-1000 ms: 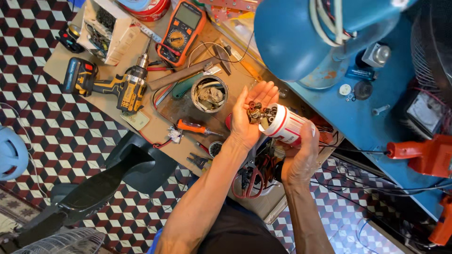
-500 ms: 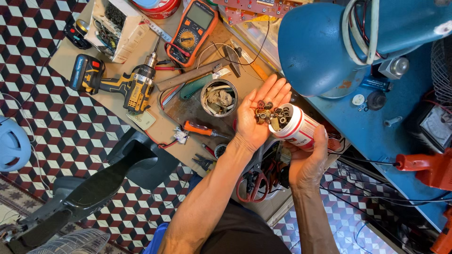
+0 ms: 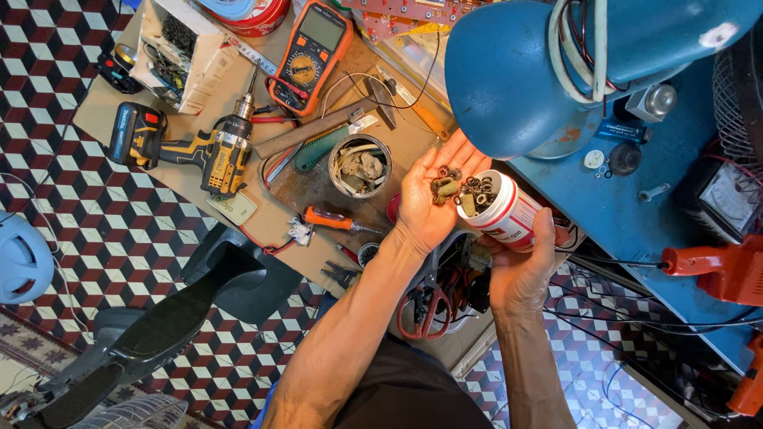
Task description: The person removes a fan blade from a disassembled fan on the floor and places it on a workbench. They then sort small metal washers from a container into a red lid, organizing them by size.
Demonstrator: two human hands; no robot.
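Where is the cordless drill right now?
The cordless drill lies on the workbench, left in the head view, between the white parts box and the orange multimeter.

— What's on the counter (image 3: 171, 191)?
— A yellow drill (image 3: 208, 151), an orange meter (image 3: 310, 49) above it, a hammer (image 3: 334, 119), a green brush (image 3: 322, 147), a tin (image 3: 359, 165) of scraps.
— Nearer the edge?
— An orange screwdriver (image 3: 334, 221), pliers (image 3: 342, 275), and a white box (image 3: 184, 49) at the far corner.

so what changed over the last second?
Little. The right hand holds the white jar tipped toward the left hand throughout. A few more small metal parts seem to lie in the left palm now. The shift across the frames looks like head-camera motion. Drill, multimeter and tin unmoved.
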